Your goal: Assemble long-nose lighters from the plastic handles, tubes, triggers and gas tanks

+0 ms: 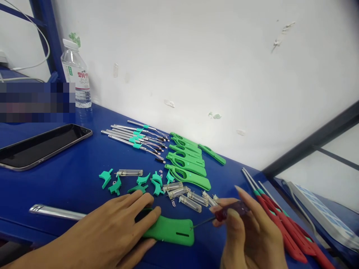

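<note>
At the table [84, 188], left hand [125, 226] holds green handle [168, 228]; right hand [251, 231], screwdriver [221, 214].

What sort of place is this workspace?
Probably a small hand-assembly bench: green casings lie side by side, clear cartridges sit loose nearby, and the right hand holds a screwdriver.

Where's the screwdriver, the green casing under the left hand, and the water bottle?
Screwdriver [221, 214]: head view, front of the red handle.
Green casing [167, 228]: head view, broad face near the slot.
Water bottle [76, 77]: head view, on the label.
</note>
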The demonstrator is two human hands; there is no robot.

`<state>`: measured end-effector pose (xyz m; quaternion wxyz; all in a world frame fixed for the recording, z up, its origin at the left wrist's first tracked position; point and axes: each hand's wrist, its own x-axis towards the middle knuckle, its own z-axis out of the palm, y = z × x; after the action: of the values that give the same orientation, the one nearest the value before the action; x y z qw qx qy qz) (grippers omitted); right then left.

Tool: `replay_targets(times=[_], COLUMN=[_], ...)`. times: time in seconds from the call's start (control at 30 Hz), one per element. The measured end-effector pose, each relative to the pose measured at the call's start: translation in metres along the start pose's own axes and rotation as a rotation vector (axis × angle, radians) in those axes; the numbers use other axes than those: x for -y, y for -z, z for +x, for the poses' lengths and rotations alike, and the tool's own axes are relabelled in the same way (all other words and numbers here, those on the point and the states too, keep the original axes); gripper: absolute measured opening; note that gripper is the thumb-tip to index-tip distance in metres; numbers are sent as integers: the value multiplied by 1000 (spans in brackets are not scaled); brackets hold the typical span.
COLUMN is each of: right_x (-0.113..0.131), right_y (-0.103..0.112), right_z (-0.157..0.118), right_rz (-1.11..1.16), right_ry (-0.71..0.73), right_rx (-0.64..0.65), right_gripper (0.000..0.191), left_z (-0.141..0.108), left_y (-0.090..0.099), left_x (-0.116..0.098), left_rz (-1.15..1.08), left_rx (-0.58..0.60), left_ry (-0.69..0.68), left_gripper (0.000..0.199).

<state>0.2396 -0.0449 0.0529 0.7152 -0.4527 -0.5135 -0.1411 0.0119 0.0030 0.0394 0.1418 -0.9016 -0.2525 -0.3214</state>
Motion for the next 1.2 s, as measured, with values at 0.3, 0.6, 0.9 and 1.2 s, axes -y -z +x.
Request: replay_targets(times=[0.3, 0.6, 0.9, 1.2], right_x=[8, -9, -10, 0], right_y=[2, 9, 14, 4], right_z=[-9, 0, -1, -8], right_rz=[-120, 96, 80, -51], right_ry=[-12, 142, 18, 38], right_rx=[41, 94, 166, 45], right_gripper=[29, 15, 41, 21], left_z=[5, 6, 4, 6], left_y=[2, 0, -2, 1], left_x=[1, -5, -6, -5], left_rz=[-6, -45, -71, -78], left_rx=[-8, -22, -20, -8], left_ry=[-13, 71, 92, 86], left_gripper=[41, 49, 48, 49])
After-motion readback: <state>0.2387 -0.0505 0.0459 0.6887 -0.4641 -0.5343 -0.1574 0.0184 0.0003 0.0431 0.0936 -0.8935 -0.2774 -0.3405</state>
